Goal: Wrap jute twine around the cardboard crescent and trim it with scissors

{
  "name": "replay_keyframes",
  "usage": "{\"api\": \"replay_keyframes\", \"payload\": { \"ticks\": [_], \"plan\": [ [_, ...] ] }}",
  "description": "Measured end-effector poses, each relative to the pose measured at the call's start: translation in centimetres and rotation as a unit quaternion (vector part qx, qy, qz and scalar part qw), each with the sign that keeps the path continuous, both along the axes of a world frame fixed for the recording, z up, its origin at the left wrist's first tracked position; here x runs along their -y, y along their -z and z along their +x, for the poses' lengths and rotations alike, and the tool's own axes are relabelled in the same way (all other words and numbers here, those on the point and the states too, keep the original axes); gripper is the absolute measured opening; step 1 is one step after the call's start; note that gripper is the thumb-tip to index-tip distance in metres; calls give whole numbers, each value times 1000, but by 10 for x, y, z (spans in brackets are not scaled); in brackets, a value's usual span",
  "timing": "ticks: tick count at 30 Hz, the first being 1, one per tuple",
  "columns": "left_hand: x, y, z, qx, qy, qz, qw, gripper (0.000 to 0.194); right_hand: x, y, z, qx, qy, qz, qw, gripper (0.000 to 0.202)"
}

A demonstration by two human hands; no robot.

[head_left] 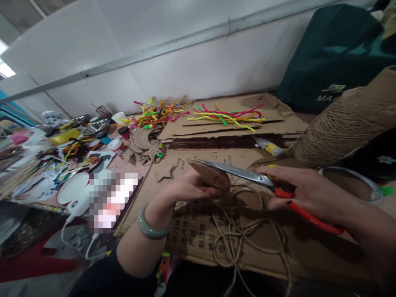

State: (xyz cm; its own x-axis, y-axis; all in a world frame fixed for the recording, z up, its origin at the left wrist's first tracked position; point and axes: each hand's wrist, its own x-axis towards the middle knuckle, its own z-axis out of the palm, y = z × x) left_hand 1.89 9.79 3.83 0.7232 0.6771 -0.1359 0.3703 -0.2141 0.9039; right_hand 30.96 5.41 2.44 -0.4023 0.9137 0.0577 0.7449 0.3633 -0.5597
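My left hand, with a green bangle at the wrist, grips a small cardboard piece over the printed cardboard sheet. My right hand is wrapped round the red handles of the scissors. The scissor blades point left and lie along the upper edge of the cardboard piece; whether they touch it I cannot tell. Loose loops of twine hang below the piece and run over the sheet toward my lap.
At right stand a large twine spool and a dark green bag. A glue bottle lies behind the scissors. Colourful fuzzy sticks lie on cardboard at the back. Paint jars and a pixelated device are at left.
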Motion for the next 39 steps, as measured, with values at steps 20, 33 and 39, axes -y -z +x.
{"api": "replay_keyframes", "payload": {
  "ticks": [20, 33, 39],
  "plan": [
    [-1, -2, 0, -3, -25, -3, 1000, 30, -2, -3, -1, 8, 30, -5, 1000, 63],
    [2, -6, 3, -6, -53, -18, 998, 28, -2, 5, 2, 10, 5, 8, 1000, 58],
    [3, -5, 3, -8, -67, -22, 997, 29, -1, 1, -2, -1, -1, -2, 1000, 53]
  ]
}}
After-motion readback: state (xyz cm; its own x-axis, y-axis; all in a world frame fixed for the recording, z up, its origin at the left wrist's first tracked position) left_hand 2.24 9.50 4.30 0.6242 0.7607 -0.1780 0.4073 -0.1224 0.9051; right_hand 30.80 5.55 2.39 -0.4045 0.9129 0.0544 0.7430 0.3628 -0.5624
